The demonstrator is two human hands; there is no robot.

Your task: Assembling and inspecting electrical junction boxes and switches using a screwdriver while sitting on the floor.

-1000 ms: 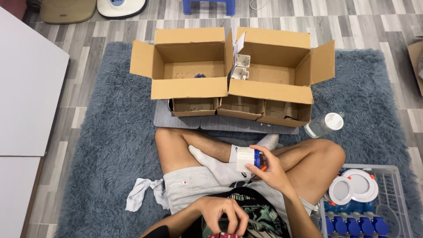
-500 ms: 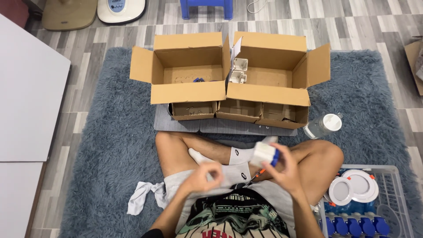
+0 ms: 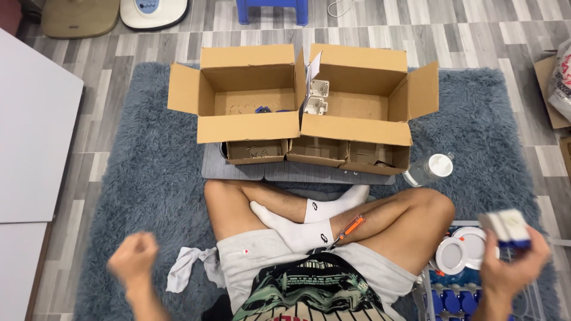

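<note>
I sit cross-legged on a blue shaggy rug (image 3: 143,178). My right hand (image 3: 513,266) is out to the right over a clear plastic bin (image 3: 553,297) and holds a small white and blue box (image 3: 507,227). My left hand (image 3: 132,260) is a closed fist with nothing in it, low on the left above the rug. An orange-handled screwdriver (image 3: 348,229) rests against my right leg. Round white lamp fittings (image 3: 458,252) lie in the bin, just left of the held box.
Two open cardboard boxes, the left box (image 3: 247,125) and the right box (image 3: 357,128), stand ahead of my legs, with white square parts (image 3: 316,96) in the right one. A plastic bottle (image 3: 427,169) lies by my right knee. A grey cloth (image 3: 189,267) lies near my left hip. A white board (image 3: 30,131) is at left.
My right hand carried the white and blue box from above my lap out to the right over the bin. My left hand moved from my lap out to the left and closed.
</note>
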